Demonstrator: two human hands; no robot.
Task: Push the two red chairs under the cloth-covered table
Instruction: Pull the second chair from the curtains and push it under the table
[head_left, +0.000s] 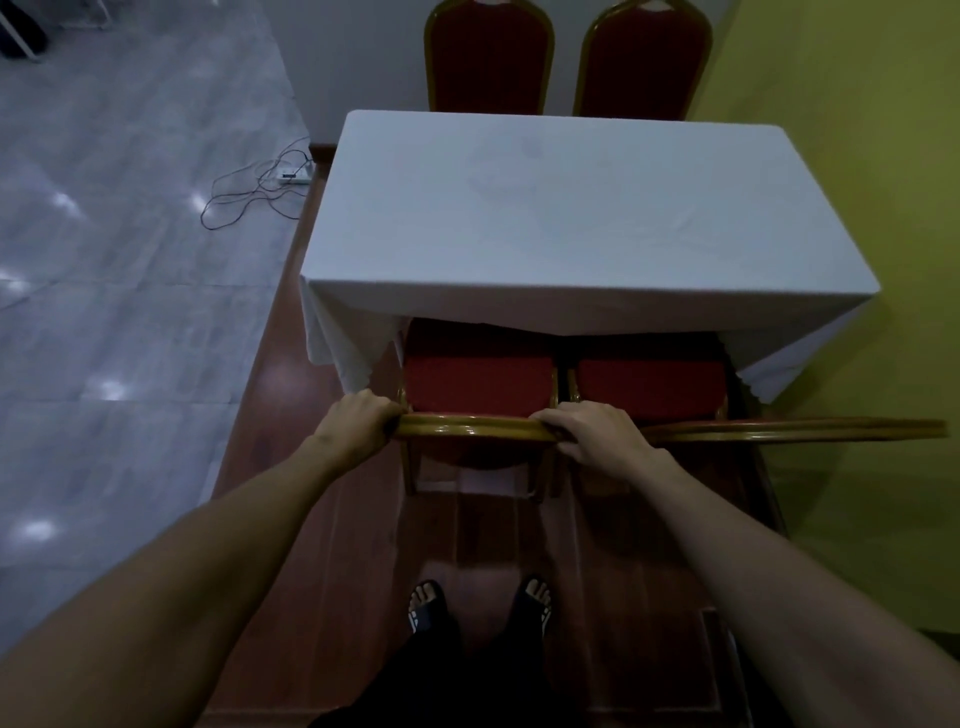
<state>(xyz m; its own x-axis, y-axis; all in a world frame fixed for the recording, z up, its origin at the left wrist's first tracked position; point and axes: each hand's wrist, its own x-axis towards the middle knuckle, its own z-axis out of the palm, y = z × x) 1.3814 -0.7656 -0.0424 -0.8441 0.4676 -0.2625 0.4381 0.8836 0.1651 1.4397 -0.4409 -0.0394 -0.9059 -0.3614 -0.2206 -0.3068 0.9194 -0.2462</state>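
**Both hands on left chair back; two seats partly under cloth**

The left chair (478, 382) stands at the table's near edge, front of its seat beneath the hanging cloth (571, 218). The right chair (652, 384) sits just beside it, likewise partly under. The left hand (356, 421) is curled around the left end of the left chair's gilt top rail; the right hand (592, 428) is clamped over the rail's right end, fingers wrapped. Two more red chairs (488, 57) stand at the far side. A cable (244, 192) lies on the grey floor (130, 260), left. Yellow wall (857, 156) on the right.
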